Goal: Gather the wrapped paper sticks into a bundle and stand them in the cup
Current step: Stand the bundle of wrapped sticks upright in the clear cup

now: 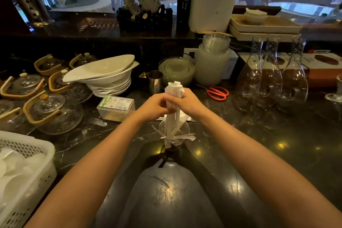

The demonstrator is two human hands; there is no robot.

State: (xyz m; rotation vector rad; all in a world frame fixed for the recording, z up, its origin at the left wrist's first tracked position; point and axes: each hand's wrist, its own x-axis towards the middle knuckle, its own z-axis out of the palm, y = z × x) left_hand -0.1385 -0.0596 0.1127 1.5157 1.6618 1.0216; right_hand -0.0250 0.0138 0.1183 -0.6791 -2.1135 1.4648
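A bundle of white wrapped paper sticks (174, 89) is held upright between both my hands at the middle of the dark counter. My left hand (154, 106) grips it from the left and my right hand (190, 101) from the right. The sticks' lower ends reach down into a clear plastic cup (182, 130) that stands just below my hands. A few sticks splay sideways over the cup's rim (187, 136). More wrapped sticks (187, 117) lie flat on the counter behind the cup.
A clear toothpick box (116, 107) and stacked white bowls (103, 77) sit to the left, with glass teapots (53, 111) beyond. A white basket (24, 168) stands at the near left. Red scissors (217, 93), a steel cup (155, 81) and glass carafes (270, 81) are at the right.
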